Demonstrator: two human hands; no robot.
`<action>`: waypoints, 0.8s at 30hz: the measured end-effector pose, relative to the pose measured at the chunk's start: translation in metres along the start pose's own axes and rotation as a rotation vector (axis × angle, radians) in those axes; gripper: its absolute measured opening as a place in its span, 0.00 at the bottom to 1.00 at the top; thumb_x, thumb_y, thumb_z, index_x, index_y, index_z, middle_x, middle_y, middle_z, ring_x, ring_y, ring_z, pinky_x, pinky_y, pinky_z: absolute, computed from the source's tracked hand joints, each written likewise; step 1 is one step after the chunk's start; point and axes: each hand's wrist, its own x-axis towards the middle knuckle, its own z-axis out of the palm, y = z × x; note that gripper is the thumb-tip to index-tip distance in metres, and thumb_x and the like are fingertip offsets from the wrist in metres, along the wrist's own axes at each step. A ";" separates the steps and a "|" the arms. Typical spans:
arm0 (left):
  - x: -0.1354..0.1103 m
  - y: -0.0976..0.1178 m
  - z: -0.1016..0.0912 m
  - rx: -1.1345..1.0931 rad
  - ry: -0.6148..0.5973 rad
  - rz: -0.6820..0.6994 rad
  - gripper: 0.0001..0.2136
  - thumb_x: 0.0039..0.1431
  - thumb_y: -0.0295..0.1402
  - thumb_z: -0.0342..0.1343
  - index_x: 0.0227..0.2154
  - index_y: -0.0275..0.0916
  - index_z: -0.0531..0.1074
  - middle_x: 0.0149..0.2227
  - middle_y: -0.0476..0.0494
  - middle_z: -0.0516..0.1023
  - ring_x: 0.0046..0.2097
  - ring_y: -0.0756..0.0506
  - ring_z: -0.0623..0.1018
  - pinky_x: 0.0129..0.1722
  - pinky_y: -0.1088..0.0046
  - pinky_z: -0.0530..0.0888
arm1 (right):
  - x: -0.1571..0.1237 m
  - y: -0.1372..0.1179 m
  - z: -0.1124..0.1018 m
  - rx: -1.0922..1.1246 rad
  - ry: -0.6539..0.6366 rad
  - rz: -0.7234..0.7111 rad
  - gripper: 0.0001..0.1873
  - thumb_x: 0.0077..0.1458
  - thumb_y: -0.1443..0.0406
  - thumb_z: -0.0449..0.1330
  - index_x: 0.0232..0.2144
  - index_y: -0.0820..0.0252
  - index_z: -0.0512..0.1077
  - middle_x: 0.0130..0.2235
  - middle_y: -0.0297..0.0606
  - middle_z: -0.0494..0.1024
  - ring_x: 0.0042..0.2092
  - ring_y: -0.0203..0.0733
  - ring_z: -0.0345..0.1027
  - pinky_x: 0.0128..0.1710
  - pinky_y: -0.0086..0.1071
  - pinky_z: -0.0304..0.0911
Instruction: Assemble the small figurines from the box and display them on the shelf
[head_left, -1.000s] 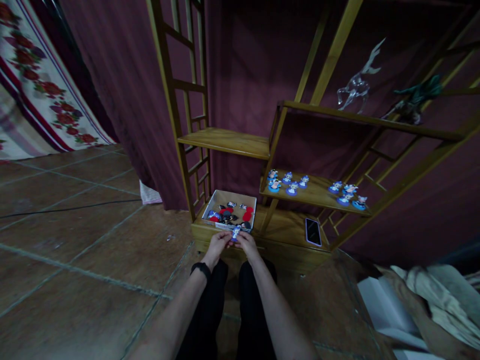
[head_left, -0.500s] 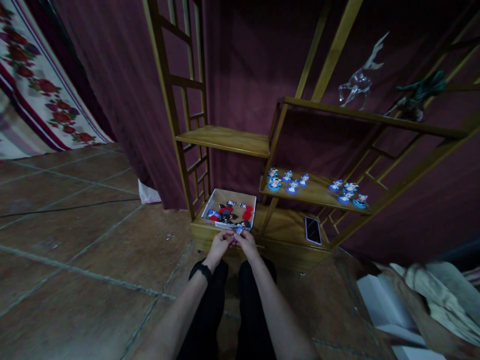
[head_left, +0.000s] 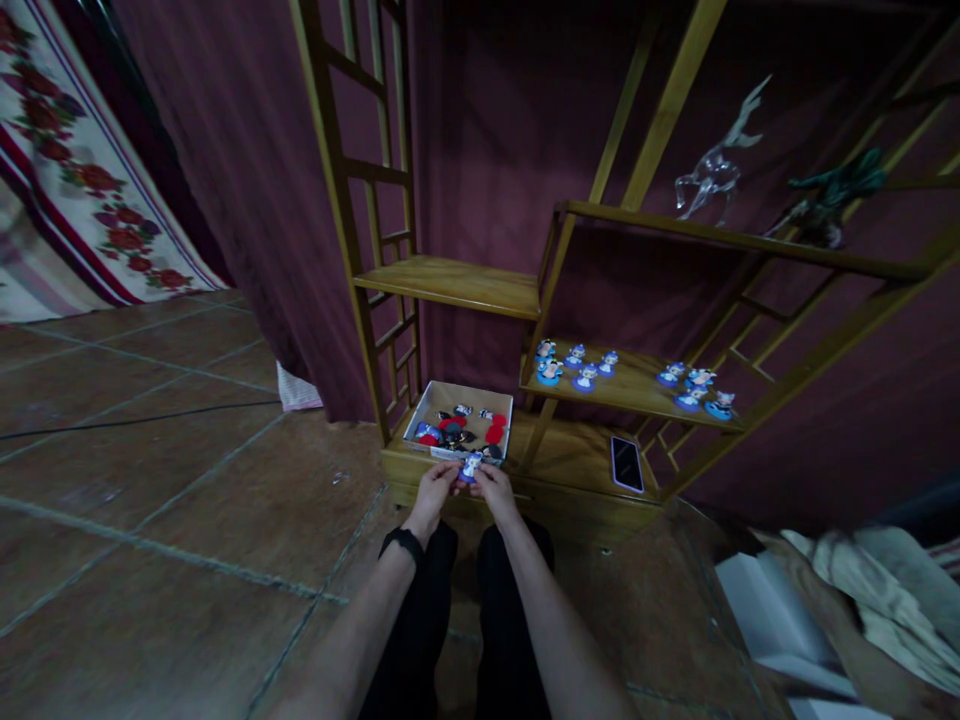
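Observation:
My left hand (head_left: 435,487) and my right hand (head_left: 493,487) meet in front of my knees, both pinched on one small blue and white figurine (head_left: 472,466). Just beyond them a shallow cardboard box (head_left: 459,397) sits on the shelf unit's bottom board, holding several small red, black and blue pieces. More of the same blue figurines (head_left: 576,364) stand in groups on the low shelf to the right.
A wooden shelf unit (head_left: 457,283) stands against a maroon curtain. A phone (head_left: 625,462) lies on its bottom board. A glass deer (head_left: 716,165) and a green figure (head_left: 829,200) stand on the upper shelf. White boxes and cloth (head_left: 832,590) lie at the right on the tiled floor.
My hands stay together on the figurine and have barely shifted; the view has bobbed slightly.

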 end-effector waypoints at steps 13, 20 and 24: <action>0.003 0.000 -0.001 -0.026 -0.085 -0.068 0.17 0.36 0.35 0.63 0.32 0.32 0.74 0.25 0.43 0.75 0.25 0.51 0.73 0.24 0.78 0.66 | 0.001 0.001 -0.003 0.024 0.026 -0.019 0.13 0.40 0.58 0.57 0.28 0.59 0.71 0.23 0.31 0.73 0.24 0.36 0.68 0.27 0.32 0.67; 0.001 -0.002 0.005 0.098 -0.107 0.007 0.20 0.33 0.33 0.64 0.35 0.33 0.72 0.24 0.47 0.74 0.24 0.52 0.71 0.24 0.78 0.65 | 0.000 -0.002 -0.004 0.059 0.051 -0.009 0.13 0.39 0.58 0.59 0.28 0.59 0.70 0.26 0.32 0.73 0.26 0.37 0.69 0.28 0.32 0.67; -0.001 -0.006 0.009 0.194 -0.072 0.117 0.17 0.36 0.31 0.62 0.34 0.35 0.71 0.23 0.49 0.73 0.27 0.50 0.72 0.29 0.75 0.67 | -0.002 -0.006 -0.003 0.074 0.046 0.013 0.13 0.38 0.57 0.59 0.26 0.59 0.70 0.26 0.31 0.73 0.26 0.37 0.68 0.30 0.33 0.67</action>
